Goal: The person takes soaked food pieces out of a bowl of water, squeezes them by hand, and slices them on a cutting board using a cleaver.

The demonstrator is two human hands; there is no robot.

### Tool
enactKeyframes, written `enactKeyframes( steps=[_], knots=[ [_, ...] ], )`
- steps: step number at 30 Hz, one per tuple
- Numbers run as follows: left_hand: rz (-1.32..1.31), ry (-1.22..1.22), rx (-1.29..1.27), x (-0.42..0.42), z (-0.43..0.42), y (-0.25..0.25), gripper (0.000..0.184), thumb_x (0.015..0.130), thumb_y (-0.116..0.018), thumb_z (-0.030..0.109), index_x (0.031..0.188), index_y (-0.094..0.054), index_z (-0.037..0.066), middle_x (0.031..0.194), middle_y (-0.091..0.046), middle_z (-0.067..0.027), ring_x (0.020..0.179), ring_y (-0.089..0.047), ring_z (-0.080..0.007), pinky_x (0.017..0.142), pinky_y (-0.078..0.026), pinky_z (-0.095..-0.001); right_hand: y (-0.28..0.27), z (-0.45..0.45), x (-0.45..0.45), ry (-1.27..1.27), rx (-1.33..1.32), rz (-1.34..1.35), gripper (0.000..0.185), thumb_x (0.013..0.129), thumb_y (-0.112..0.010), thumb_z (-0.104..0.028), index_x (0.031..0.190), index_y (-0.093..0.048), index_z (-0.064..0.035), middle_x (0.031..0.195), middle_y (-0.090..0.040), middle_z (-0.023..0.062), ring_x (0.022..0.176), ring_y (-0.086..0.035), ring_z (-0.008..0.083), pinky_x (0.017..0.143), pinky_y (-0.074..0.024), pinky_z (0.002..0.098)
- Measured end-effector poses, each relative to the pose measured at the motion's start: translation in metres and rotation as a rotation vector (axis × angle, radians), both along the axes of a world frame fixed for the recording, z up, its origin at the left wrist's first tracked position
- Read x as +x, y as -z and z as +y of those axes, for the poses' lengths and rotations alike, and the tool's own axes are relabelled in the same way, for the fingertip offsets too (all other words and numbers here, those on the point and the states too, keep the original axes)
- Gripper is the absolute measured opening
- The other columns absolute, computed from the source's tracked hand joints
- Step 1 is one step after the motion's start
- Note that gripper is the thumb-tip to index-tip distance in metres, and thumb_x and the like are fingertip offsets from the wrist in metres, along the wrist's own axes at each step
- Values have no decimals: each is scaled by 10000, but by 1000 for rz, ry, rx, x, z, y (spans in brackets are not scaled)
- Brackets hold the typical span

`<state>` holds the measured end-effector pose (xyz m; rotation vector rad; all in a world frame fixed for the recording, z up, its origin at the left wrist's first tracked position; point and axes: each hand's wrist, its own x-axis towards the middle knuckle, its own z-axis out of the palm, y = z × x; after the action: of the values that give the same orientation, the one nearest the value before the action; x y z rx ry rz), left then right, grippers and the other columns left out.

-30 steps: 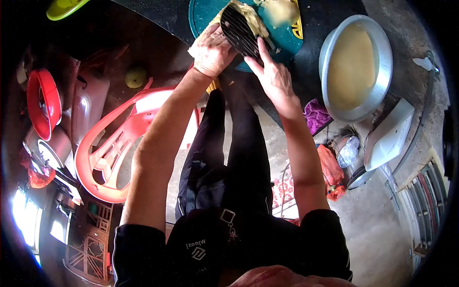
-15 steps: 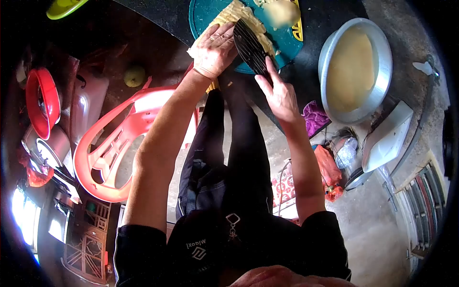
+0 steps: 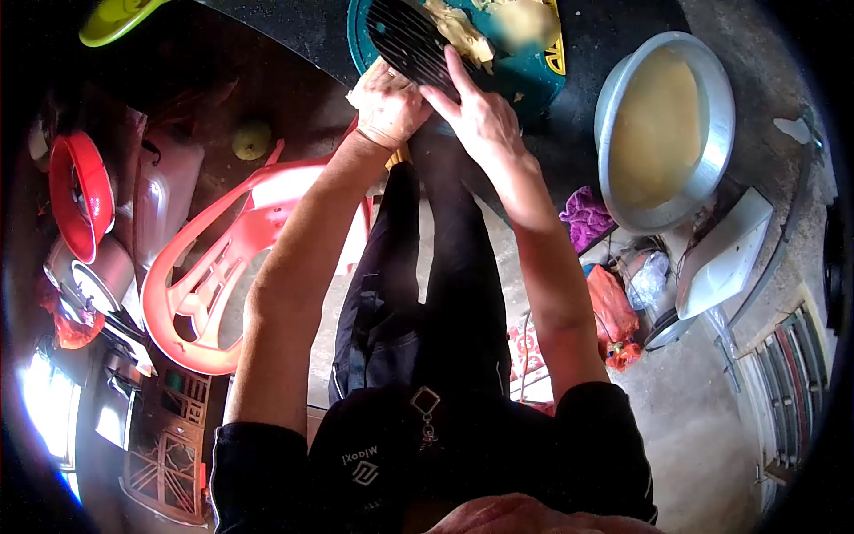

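My right hand (image 3: 485, 120) grips a broad black knife (image 3: 409, 40) with a ridged blade, its index finger and thumb stretched along it; the handle is hidden. The blade is tilted over the teal cutting board (image 3: 532, 93) and covers much of the pale yellow food there. My left hand (image 3: 390, 105) is closed at the board's near left edge, its fingers curled on a piece of that food, mostly hidden, close against the blade. A cut pale yellow piece (image 3: 463, 34) lies right of the knife, and a rounded lump (image 3: 523, 22) sits farther right.
A metal basin (image 3: 609, 133) of cloudy tan liquid stands at right, above a white tray (image 3: 728, 254). A purple cloth (image 3: 585, 218) hangs by the dark table edge. A red plastic chair (image 3: 191, 294) is at left, near a red basin (image 3: 80, 196). A yellow-green bowl (image 3: 116, 27) sits upper left.
My right hand and the knife have moved left and away from me, over the food. My left hand's fingers have curled in from lying flat.
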<state>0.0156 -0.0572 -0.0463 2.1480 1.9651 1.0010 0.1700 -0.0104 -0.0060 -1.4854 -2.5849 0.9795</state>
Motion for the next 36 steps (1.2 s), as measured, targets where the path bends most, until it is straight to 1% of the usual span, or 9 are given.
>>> enactKeyframes(
  steps=[3,14,19,21,24,25,30,34,36],
  knots=[
    [-7,-35,-42,3,-3,-1,290,571,-743,143,849,-707,69,913,-684,-68,878,-654,-255,786,-528,-353,6,5,-9,-24,191,59,751,890,-515,-580,1425,-350,-80,478,-560,111,414,-588,232,381,-485,376],
    [-69,10,92,2,7,-10,212,604,-740,118,804,-700,63,897,-689,-65,934,-648,-266,902,-503,-369,8,-1,14,-60,114,76,657,912,-566,-438,1425,-334,-100,607,-611,219,503,-633,355,414,-498,401],
    [-46,7,120,2,9,-11,256,620,-750,123,863,-709,56,1003,-691,-62,998,-638,-259,920,-493,-351,18,-1,23,-126,211,12,699,913,-500,-528,1437,-308,-107,616,-612,227,560,-637,398,494,-531,441],
    [-41,12,61,2,6,-19,292,624,-754,129,905,-709,64,1065,-678,-62,1036,-628,-246,935,-484,-358,-18,-21,32,168,-146,-79,676,921,-502,-502,1446,-306,-123,638,-611,258,547,-628,411,501,-519,455],
    [-31,41,37,3,6,-12,321,634,-756,138,945,-706,75,1112,-665,-50,1059,-621,-210,954,-471,-369,-38,-30,45,212,-194,-138,628,939,-500,-433,1453,-298,-134,669,-604,289,614,-639,425,524,-519,458],
    [-30,42,27,2,6,-15,315,639,-756,140,943,-706,75,1101,-668,-49,1053,-624,-205,955,-470,-369,-26,-21,49,-76,49,-82,638,936,-497,-449,1453,-297,-132,684,-609,287,635,-642,425,548,-525,458],
    [-41,18,91,5,9,-8,223,716,-750,171,915,-708,78,1033,-683,-38,1017,-638,-204,943,-476,-364,-23,31,13,106,-178,23,759,903,-399,-648,1431,-347,-105,710,-637,249,679,-663,401,586,-546,441],
    [-15,44,109,4,9,-11,236,761,-729,173,979,-688,91,1089,-673,-32,1038,-636,-196,933,-481,-369,-44,55,16,287,-297,47,785,877,-357,-718,1282,-541,-72,970,-679,194,935,-665,311,831,-522,400],
    [-26,25,138,5,9,-9,235,756,-734,174,971,-688,92,1081,-675,-40,1043,-634,-204,940,-477,-370,-53,57,24,345,-316,45,818,843,-383,-752,1303,-530,-91,865,-675,217,818,-682,288,761,-537,391]
  ],
)
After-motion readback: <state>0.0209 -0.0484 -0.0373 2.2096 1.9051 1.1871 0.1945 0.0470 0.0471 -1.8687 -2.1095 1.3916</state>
